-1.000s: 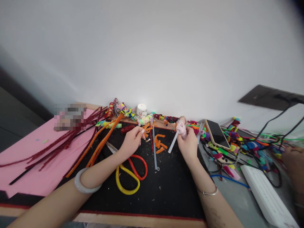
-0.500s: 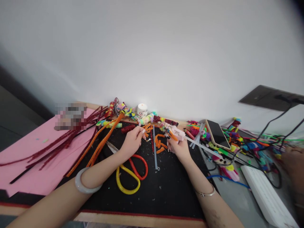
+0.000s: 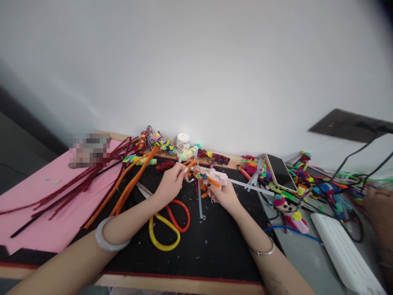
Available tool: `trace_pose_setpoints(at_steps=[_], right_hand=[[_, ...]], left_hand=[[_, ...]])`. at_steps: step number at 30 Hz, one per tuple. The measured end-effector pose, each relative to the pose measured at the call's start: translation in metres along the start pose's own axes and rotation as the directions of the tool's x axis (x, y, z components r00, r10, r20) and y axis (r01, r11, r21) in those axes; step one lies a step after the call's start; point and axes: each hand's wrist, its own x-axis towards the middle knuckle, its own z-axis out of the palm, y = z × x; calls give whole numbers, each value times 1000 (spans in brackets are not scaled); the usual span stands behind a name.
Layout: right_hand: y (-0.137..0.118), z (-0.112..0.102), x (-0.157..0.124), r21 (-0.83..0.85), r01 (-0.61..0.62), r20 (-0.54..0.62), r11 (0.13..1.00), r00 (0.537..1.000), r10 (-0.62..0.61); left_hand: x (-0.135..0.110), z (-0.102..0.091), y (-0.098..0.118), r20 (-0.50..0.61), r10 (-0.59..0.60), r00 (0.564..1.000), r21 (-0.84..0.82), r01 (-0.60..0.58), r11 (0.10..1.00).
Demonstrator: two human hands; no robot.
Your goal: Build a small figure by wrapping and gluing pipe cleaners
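My right hand (image 3: 226, 197) grips a pale pink hot glue gun (image 3: 220, 178). A translucent glue stick (image 3: 251, 187) juts from its back end, and the nozzle side points left. My left hand (image 3: 170, 180) is closed in a pinch just left of the nozzle; whatever lies between its fingertips is too small to make out. Short cut pieces of orange pipe cleaner (image 3: 205, 195) lie beneath the gun, partly covered by it. Another glue stick (image 3: 200, 205) rests on the black mat (image 3: 215, 250). Scissors (image 3: 165, 231) with yellow and red handles lie under my left forearm.
Long orange pipe cleaners (image 3: 135, 180) and dark red ones (image 3: 82, 180) spread leftwards over pink sheet (image 3: 39, 205). A white paper cup (image 3: 183, 142) stands by the wall. To the right are a phone (image 3: 281, 173), cables, a power strip (image 3: 346, 254) and another person's hand (image 3: 379, 209).
The glue gun in my right hand has moved left, closer to my left hand, and now covers more of the orange pieces. My left hand has barely moved.
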Motion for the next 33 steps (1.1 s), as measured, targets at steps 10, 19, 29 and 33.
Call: trace_pose_setpoints(at_steps=[10,19,29,33], right_hand=[[3,0,2,9,9,-2,1000,1000,-9],[4,0,2,-13,22,8,1000,1000,-22],[4,0,2,19,5,-5,1000,1000,-5],[6,0,3,16,5,-4,1000,1000,-5]], left_hand=[[0,1,-2,12,12,1000,3,-12,1000],[0,1,-2,12,17,1000,13,-17,1000],[0,1,-3,3,15,1000,41,-15,999],[0,1,-3,-3,21,1000,45,-21,999]])
